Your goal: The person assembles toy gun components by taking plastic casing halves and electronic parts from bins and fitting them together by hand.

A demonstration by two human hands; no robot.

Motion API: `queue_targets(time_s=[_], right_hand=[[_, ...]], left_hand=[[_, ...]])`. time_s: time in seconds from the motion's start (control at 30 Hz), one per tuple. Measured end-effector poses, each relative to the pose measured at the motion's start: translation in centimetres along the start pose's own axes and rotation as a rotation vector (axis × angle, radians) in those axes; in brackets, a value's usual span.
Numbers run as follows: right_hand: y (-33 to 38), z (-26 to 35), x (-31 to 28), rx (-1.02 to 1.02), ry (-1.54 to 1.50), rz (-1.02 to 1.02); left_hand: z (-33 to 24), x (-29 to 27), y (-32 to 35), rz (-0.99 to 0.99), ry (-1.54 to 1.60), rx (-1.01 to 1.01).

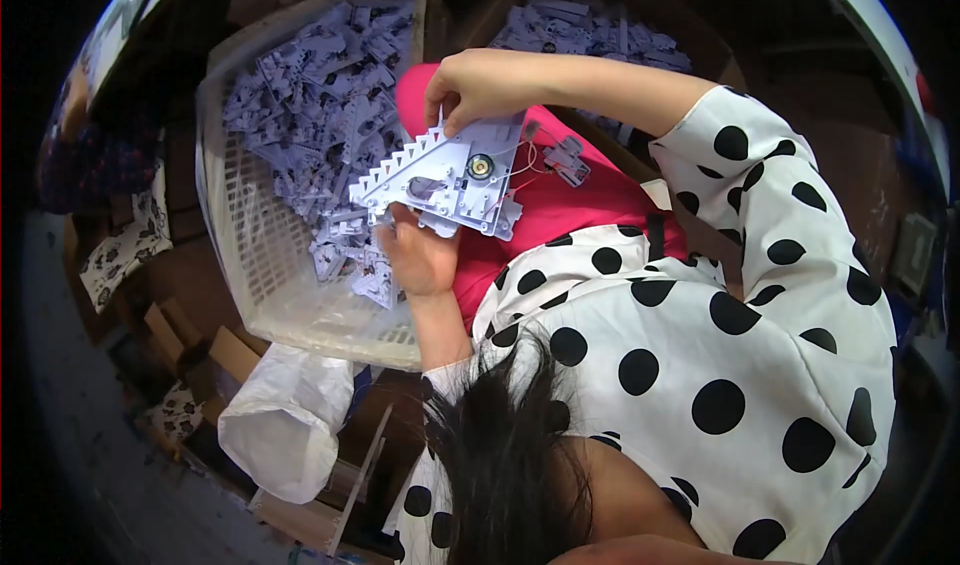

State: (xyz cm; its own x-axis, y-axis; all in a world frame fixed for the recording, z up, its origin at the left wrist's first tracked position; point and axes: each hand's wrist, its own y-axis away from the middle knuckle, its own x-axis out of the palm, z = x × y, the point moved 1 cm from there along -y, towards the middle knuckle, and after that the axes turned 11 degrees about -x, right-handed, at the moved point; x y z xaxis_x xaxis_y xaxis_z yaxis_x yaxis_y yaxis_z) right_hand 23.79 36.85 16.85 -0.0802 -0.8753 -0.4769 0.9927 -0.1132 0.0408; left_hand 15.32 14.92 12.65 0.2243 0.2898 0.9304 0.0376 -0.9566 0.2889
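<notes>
Both my hands hold a flat white plastic part with a stepped, saw-like edge and a small brass-coloured disc on it. My left hand grips its lower left edge from below. My right hand pinches its upper edge, the polka-dot sleeve reaching in from the right. Thin wires run from the part to a small grey piece that lies on my red-clad lap.
A white slotted plastic basket at left holds several similar pale parts. More such parts are piled at the top. A white bag and cardboard pieces lie lower left. Another person's patterned sleeve shows at far left.
</notes>
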Motion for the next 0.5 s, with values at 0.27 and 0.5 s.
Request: queue_targets(time_s=[0.27, 0.5], right_hand=[[9.9, 1.6, 3.0, -0.055, 0.151, -1.078], [13.4, 2.7, 8.3, 0.047, -0.009, -0.858]], left_hand=[[0.2, -2.3, -0.5, -0.537, -0.378, 0.227], [0.7, -1.3, -0.8, -0.453, -0.443, 0.229]])
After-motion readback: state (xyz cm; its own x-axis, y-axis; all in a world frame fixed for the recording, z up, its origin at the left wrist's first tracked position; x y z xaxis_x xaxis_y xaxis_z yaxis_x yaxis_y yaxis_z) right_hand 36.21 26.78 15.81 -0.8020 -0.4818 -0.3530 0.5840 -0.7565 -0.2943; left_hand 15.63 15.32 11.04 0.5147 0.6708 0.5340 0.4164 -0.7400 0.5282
